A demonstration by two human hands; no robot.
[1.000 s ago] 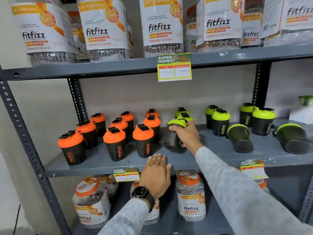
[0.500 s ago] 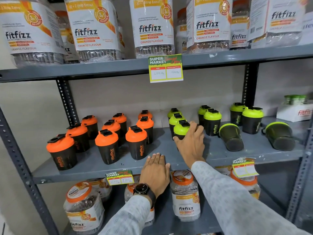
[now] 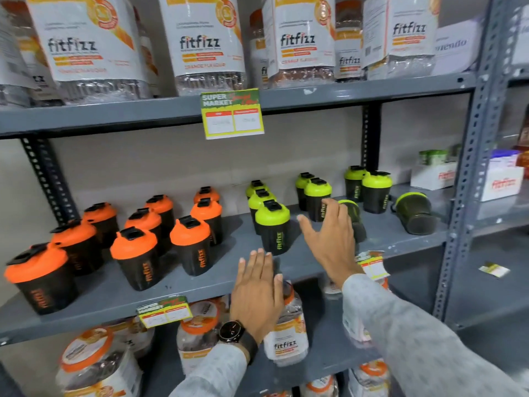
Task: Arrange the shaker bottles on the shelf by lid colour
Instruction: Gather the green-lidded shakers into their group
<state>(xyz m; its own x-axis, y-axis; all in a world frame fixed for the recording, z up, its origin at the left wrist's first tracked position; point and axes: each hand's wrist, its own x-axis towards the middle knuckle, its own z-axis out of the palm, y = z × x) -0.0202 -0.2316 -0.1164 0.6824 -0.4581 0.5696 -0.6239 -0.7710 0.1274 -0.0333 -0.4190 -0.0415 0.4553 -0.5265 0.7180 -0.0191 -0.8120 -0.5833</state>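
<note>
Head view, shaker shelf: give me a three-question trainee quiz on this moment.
1. True or false: the right hand grips a bottle.
2. Which lid colour stands left on the middle shelf: A orange, B green?
3. How many green-lidded bottles lie on their sides?

Key:
1. False; it is open, near the nearer tipped bottle.
2. A; see the front orange-lidded bottle.
3. Two; the other tipped bottle lies further right.

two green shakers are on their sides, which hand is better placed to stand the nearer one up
Right. The right hand is open just in front of the tipped shaker; the left hand is at the shelf edge.
</note>
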